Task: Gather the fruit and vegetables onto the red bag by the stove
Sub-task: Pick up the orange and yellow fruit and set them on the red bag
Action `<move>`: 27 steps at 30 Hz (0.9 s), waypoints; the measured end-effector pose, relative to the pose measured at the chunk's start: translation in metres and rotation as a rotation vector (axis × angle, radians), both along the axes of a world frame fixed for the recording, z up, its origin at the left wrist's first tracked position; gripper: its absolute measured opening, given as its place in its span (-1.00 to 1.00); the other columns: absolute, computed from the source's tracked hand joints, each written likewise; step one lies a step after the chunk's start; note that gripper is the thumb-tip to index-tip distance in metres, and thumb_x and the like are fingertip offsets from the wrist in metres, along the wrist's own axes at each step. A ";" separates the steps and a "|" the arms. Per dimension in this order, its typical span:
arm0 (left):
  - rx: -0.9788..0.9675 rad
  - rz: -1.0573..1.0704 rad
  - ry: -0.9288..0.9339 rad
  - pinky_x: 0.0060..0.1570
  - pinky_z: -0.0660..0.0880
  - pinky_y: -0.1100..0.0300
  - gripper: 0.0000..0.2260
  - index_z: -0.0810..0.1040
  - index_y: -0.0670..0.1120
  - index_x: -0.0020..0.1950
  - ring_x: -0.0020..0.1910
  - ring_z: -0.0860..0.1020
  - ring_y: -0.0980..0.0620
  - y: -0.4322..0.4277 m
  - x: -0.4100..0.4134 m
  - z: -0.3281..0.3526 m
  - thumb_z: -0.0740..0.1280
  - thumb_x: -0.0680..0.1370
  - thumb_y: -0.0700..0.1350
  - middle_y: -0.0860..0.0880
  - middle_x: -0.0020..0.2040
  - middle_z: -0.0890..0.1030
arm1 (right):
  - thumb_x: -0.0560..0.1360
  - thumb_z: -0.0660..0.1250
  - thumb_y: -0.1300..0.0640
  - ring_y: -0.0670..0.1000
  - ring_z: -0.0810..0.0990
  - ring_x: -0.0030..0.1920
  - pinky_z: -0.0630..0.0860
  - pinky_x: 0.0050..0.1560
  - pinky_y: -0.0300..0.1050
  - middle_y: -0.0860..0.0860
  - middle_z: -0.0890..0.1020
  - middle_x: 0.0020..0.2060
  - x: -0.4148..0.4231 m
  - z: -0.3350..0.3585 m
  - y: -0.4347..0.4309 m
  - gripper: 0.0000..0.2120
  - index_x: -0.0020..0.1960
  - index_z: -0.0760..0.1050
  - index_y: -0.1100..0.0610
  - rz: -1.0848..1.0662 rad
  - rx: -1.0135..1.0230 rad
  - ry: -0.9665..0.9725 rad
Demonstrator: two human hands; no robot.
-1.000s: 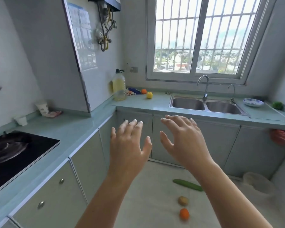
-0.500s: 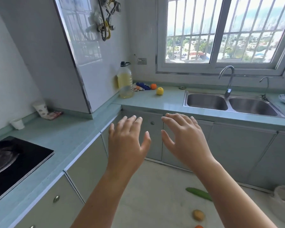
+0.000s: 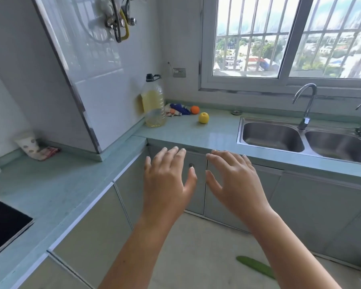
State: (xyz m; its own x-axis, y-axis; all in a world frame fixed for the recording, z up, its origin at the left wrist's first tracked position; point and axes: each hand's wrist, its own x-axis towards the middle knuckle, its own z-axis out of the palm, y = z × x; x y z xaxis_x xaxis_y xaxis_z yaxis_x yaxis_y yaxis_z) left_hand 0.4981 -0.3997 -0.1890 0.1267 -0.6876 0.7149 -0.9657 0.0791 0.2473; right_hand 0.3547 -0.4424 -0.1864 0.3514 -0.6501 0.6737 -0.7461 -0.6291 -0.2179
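Home kitchen: sink (image 3: 271, 138), perhaps stove (image 3: 4, 228).

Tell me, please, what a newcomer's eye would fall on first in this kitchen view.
Two open, empty hands fill the centre: the left hand and the right hand, side by side. Beyond them, a yellow fruit and an orange fruit sit on the counter between the oil bottle and the sink. A cucumber lies on the floor, lower right.

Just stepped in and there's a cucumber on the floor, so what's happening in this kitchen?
A person holds both hands out empty, left hand and right hand, fingers spread. Nothing is picked up yet: an orange and a yellow fruit sit on the counter near the oil bottle, the cucumber lies on the floor. The red bag is out of view.
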 end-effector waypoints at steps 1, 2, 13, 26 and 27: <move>0.005 -0.006 0.006 0.19 0.33 -0.26 -0.57 0.57 -0.18 0.17 0.18 0.53 -0.16 -0.011 0.002 -0.003 0.14 0.47 0.04 -0.14 0.14 0.61 | 0.41 0.12 -0.01 0.13 0.59 0.03 0.48 0.09 0.24 0.06 0.64 0.00 0.002 -0.002 -0.010 -0.61 0.07 0.56 0.14 -0.006 0.004 -0.002; 0.009 -0.012 0.011 0.19 0.33 -0.26 -0.57 0.57 -0.18 0.17 0.18 0.53 -0.16 -0.022 0.005 -0.006 0.14 0.47 0.03 -0.14 0.14 0.61 | 0.41 0.12 -0.01 0.13 0.59 0.03 0.47 0.10 0.24 0.06 0.64 0.00 0.005 -0.005 -0.021 -0.62 0.06 0.56 0.14 -0.014 0.008 -0.004; 0.031 -0.083 0.081 0.16 0.38 -0.24 -0.58 0.56 -0.17 0.16 0.15 0.54 -0.17 -0.206 0.075 -0.026 0.15 0.46 0.03 -0.14 0.12 0.61 | 0.39 0.24 0.06 0.16 0.60 0.02 0.44 0.08 0.29 0.09 0.65 -0.01 0.065 -0.016 -0.193 -0.69 0.04 0.57 0.18 -0.121 0.001 0.020; 0.135 -0.110 0.090 0.10 0.43 -0.27 -0.57 0.54 -0.18 0.20 0.16 0.54 -0.17 -0.367 0.164 -0.045 0.13 0.48 0.04 -0.15 0.13 0.61 | 0.41 0.23 0.04 0.16 0.59 0.06 0.48 0.09 0.26 0.09 0.64 0.03 0.147 -0.032 -0.360 -0.66 0.09 0.56 0.18 -0.135 0.100 0.062; 0.137 -0.121 0.095 0.11 0.43 -0.27 -0.57 0.54 -0.17 0.20 0.16 0.54 -0.16 -0.376 0.167 -0.048 0.13 0.48 0.04 -0.14 0.14 0.61 | 0.41 0.23 0.04 0.16 0.59 0.05 0.48 0.09 0.25 0.09 0.64 0.03 0.149 -0.034 -0.369 -0.66 0.09 0.56 0.17 -0.139 0.102 0.066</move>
